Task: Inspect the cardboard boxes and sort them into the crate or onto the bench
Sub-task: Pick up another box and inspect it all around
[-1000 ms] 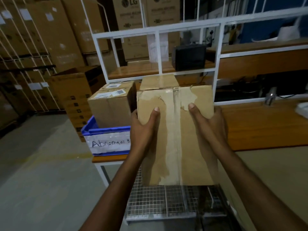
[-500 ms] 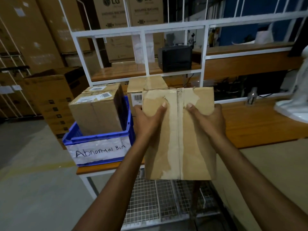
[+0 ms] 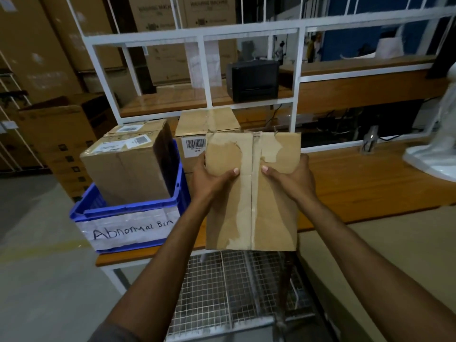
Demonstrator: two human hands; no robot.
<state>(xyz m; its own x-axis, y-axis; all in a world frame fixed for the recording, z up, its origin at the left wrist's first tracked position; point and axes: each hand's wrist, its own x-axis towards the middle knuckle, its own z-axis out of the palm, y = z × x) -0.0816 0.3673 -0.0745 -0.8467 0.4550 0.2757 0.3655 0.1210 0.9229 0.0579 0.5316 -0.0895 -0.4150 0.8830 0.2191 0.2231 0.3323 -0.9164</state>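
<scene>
I hold a brown cardboard box (image 3: 254, 213) upright in front of me, its taped face with torn paper toward the camera. My left hand (image 3: 209, 178) grips its left edge with the thumb on the front. My right hand (image 3: 291, 178) grips its right edge the same way. The box hangs above the front edge of the wooden bench (image 3: 365, 183). To the left stands a blue crate (image 3: 130, 211) labelled "Abnormal Bin" with a labelled cardboard box (image 3: 128, 159) inside it. Another box with a barcode (image 3: 197, 132) stands on the bench behind the held one.
A white metal shelf frame (image 3: 296, 77) rises behind the bench, carrying a black printer (image 3: 254, 80). A wire-mesh cart (image 3: 237, 292) sits below my arms. Something white wrapped in plastic (image 3: 434, 154) lies at the bench's right. Large cartons (image 3: 61, 134) are stacked at the left.
The view has shifted so the crate and bench sit more to the right and closer. My thumbs have slid lower on the box's front. Both hands keep their hold.
</scene>
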